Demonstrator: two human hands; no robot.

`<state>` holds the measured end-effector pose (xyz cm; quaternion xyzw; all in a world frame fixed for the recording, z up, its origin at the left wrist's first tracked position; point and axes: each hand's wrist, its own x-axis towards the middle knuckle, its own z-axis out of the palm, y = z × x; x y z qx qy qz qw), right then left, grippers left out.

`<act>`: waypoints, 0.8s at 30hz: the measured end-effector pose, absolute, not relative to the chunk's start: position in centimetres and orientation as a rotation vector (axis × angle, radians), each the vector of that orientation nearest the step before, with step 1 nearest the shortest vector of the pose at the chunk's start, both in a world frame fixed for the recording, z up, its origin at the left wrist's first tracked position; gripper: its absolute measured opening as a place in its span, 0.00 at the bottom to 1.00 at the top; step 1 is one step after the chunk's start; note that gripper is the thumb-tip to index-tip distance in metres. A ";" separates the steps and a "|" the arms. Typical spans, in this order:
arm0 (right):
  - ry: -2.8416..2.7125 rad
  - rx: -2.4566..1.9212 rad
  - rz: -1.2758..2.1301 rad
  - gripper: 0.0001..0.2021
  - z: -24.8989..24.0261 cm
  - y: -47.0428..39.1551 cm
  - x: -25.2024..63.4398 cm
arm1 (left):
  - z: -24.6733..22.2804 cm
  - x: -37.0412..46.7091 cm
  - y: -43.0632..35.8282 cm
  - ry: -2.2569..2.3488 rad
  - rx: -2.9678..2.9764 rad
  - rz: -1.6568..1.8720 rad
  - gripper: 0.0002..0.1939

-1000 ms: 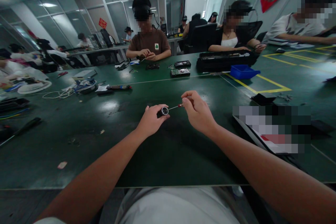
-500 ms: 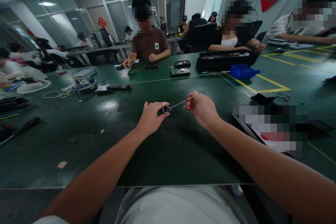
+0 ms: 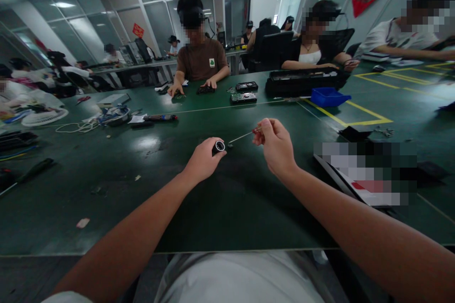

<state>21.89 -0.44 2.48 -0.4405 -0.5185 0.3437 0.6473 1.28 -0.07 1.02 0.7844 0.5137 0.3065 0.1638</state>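
Note:
My left hand is closed round a small black cylinder with a silver rim; its round open end faces up and toward the right. In my right hand is a thin screwdriver, pinched at its red handle between thumb and fingers. The shaft slopes down to the left, and its tip is just right of the cylinder, apart from it. Beside the tip shows a small dark piece; whether it clings to the tip or lies on the table, I cannot tell.
The green table bears hard drives, a blue tray, a black electric screwdriver, cables and a screwdriver at left. A dark-edged flat device is by my right forearm. Across, a co-worker's hands handle parts.
The screwdriver tip has come out of the cylinder's mouth. My left hand has moved slightly left with the cylinder, and my right hand has turned a little. The co-worker opposite has reached toward parts.

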 end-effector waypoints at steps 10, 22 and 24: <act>-1.218 -1.004 0.734 0.13 3.3 -1.0 22.1 | 2.2 1.6 2.7 1.533 2.302 0.608 0.14; -1.255 -1.012 0.740 0.13 3.3 -1.0 22.0 | 1.1 2.9 5.5 1.486 2.519 0.159 0.16; -1.261 -1.020 0.736 0.14 3.2 -0.9 22.0 | 1.0 2.9 5.8 1.477 2.529 0.184 0.15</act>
